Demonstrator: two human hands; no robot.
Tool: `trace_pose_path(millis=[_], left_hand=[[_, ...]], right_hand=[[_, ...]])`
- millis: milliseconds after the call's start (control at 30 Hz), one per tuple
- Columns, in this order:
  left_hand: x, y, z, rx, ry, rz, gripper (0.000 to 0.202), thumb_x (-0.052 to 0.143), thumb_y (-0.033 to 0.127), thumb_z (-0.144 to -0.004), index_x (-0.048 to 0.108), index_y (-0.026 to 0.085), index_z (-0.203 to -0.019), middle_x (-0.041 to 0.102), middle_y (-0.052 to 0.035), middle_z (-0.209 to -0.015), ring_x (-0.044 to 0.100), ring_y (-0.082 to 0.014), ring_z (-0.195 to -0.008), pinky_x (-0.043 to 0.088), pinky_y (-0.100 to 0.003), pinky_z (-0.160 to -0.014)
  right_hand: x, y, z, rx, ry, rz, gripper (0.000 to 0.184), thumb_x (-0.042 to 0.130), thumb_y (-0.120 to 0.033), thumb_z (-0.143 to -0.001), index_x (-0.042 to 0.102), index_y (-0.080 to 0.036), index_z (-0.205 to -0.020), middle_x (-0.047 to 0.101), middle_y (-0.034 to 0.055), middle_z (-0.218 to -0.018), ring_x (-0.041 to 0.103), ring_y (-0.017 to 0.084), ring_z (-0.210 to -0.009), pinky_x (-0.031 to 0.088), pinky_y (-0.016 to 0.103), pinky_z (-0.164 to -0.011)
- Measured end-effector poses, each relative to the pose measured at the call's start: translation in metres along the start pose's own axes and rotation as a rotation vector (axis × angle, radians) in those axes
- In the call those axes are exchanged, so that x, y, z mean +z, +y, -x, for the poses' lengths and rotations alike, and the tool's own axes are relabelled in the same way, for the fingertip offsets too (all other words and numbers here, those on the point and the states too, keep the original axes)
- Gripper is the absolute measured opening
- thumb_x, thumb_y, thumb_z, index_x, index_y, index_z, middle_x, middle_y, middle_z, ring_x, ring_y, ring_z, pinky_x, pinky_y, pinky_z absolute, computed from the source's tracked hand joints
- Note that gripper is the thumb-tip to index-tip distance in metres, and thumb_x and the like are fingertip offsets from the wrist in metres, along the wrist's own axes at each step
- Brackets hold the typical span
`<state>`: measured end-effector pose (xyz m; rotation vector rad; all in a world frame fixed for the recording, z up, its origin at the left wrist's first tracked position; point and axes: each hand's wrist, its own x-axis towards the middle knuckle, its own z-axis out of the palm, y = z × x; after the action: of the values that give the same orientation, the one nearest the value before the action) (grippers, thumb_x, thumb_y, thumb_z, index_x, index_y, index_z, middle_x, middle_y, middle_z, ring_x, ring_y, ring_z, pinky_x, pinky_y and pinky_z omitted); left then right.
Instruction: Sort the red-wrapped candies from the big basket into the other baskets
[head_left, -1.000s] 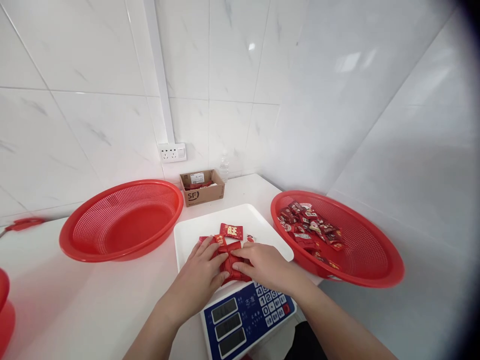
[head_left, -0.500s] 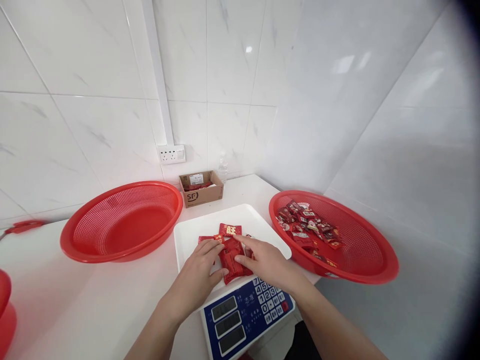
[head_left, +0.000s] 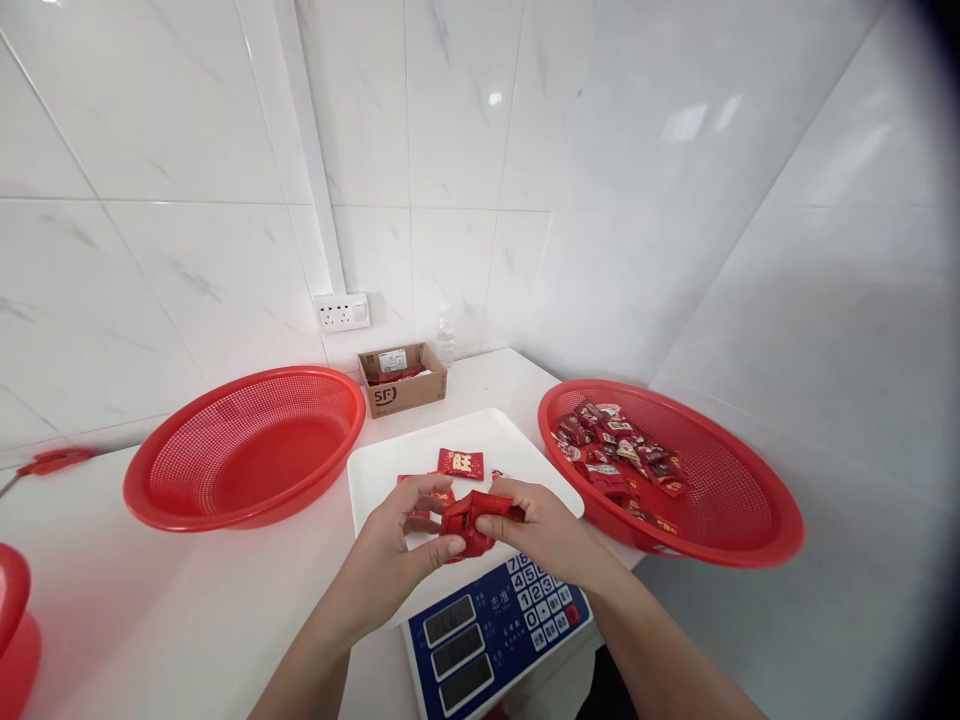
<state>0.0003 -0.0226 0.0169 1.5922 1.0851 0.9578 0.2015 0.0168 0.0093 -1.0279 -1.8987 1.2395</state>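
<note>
Both hands hold a small red pouch (head_left: 466, 518) just above the white tray (head_left: 390, 472) of a blue-faced electronic scale (head_left: 495, 625). My left hand (head_left: 394, 550) pinches the pouch from the left and below. My right hand (head_left: 541, 530) grips its right side, and the pouch mouth looks pulled apart. Loose red wrapped candies (head_left: 460, 463) lie on the tray behind the hands.
A red mesh basket (head_left: 724, 535) holding several red candies stands to the right. Another red basket (head_left: 247, 445) stands to the left. A small cardboard box (head_left: 403, 377) and a clear bottle (head_left: 446, 338) sit by the tiled wall under a socket (head_left: 343, 311).
The hands have lifted the red pouch off the scale tray and turned it, pulling at its top. Before, they pressed it flat on the tray.
</note>
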Motion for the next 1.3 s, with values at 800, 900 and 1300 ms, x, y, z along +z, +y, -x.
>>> trace_pose_path(millis=[800, 900, 1300], left_hand=[[0.005, 0.000, -0.004, -0.060, 0.100, -0.060, 0.034, 0.042, 0.049, -0.089, 0.051, 0.020, -0.073, 0.057, 0.0006, -0.072, 0.052, -0.0150, -0.067, 0.044, -0.027, -0.062], [0.001, -0.002, -0.005, -0.077, 0.101, -0.115, 0.024, 0.046, 0.044, -0.088, 0.051, 0.023, -0.100, 0.060, -0.0014, -0.090, 0.058, -0.0168, -0.079, 0.048, -0.029, -0.069], [0.000, -0.007, -0.001, 0.068, -0.149, -0.621, 0.011, 0.053, 0.031, -0.085, 0.061, 0.026, -0.092, 0.060, -0.0012, -0.100, 0.055, -0.0215, -0.094, 0.046, -0.035, -0.080]], right_hand=[[0.010, -0.005, 0.004, 0.010, -0.055, 0.044, 0.032, 0.053, -0.047, -0.083, 0.054, -0.018, -0.068, 0.049, -0.0025, -0.066, 0.046, 0.012, -0.061, 0.036, 0.023, -0.056], [0.013, -0.001, -0.001, 0.053, -0.072, 0.073, 0.031, 0.053, -0.043, -0.083, 0.052, -0.018, -0.066, 0.050, -0.0025, -0.063, 0.046, 0.012, -0.059, 0.035, 0.023, -0.054], [0.010, -0.003, -0.029, 0.016, 0.089, 0.682, 0.037, 0.035, -0.021, -0.090, 0.059, -0.025, -0.119, 0.063, 0.0055, -0.110, 0.057, 0.019, -0.100, 0.040, 0.029, -0.080]])
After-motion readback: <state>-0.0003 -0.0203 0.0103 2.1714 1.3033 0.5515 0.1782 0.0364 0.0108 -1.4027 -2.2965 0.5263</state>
